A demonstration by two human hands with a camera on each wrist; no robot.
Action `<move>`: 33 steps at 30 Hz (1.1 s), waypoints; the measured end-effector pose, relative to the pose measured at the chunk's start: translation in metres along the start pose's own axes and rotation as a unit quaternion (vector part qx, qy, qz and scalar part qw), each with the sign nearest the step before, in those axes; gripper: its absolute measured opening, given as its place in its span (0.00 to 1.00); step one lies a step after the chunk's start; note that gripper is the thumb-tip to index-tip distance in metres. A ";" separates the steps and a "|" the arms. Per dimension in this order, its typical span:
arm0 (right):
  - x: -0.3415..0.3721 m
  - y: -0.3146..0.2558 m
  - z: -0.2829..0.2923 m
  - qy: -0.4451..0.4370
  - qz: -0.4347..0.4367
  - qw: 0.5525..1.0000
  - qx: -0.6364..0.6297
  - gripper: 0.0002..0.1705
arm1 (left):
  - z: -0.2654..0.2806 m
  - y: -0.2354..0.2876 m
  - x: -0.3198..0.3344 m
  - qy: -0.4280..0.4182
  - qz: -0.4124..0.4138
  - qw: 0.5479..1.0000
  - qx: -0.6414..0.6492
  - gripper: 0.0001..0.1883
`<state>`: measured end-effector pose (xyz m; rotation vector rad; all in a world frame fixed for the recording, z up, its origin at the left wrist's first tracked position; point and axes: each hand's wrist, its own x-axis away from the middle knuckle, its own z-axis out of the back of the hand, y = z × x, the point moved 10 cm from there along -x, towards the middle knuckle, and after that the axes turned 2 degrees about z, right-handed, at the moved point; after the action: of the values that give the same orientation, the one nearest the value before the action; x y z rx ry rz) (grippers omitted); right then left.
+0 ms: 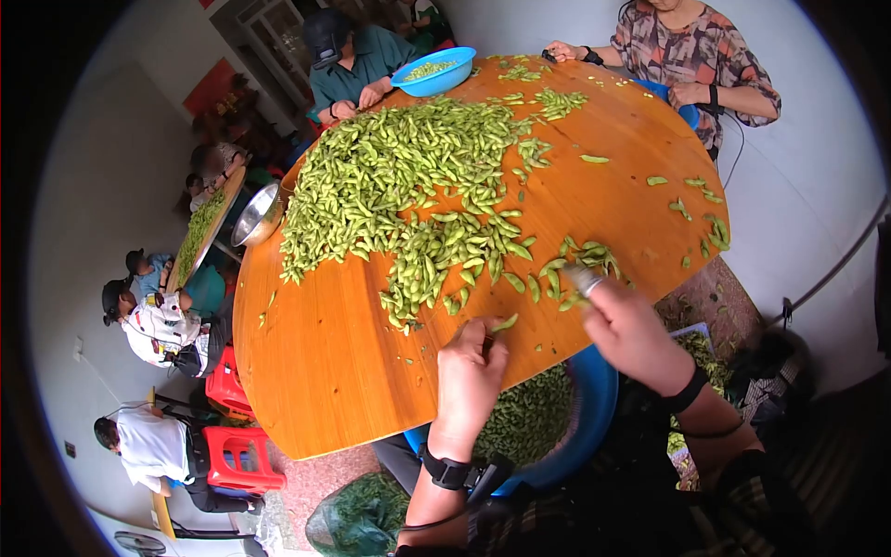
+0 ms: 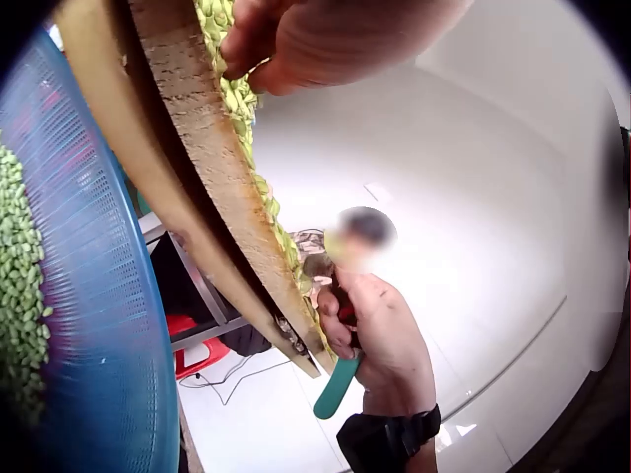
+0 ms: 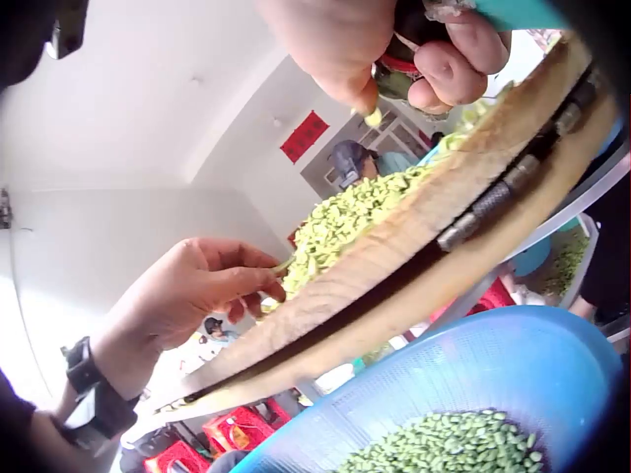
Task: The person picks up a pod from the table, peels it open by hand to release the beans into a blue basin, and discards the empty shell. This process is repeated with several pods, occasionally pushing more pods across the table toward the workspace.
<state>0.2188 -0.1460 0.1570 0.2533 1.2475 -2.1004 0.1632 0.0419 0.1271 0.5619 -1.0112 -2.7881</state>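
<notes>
My left hand [image 1: 471, 371] pinches a green edamame pod [image 1: 504, 322] between thumb and fingers, just over the near table edge. My right hand [image 1: 636, 339], blurred in the head view, stands to the right over a few loose pods. It grips a hand tool with a teal handle [image 2: 338, 386], its fingers curled round it; what kind of tool it is I cannot tell. A large pile of pods [image 1: 399, 162] covers the far part of the table, and a smaller heap [image 1: 441, 255] lies in front of my left hand.
Below the edge of the round wooden table [image 1: 334, 381] sits a blue mesh basket [image 3: 385, 389] of shelled green beans [image 3: 444, 443]. A light blue basin [image 1: 434, 82] and a metal bowl [image 1: 258, 215] stand at the far and left sides. Other people sit around.
</notes>
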 end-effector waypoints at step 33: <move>0.017 0.001 -0.079 -0.198 -0.175 0.925 -0.274 0.08 | -0.011 0.006 0.024 0.070 -0.027 0.991 0.108 0.11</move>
<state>0.1936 -0.0880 0.1071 -0.6538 1.6362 -1.8442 0.1450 0.0251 0.1153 0.8116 -1.2932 -2.6558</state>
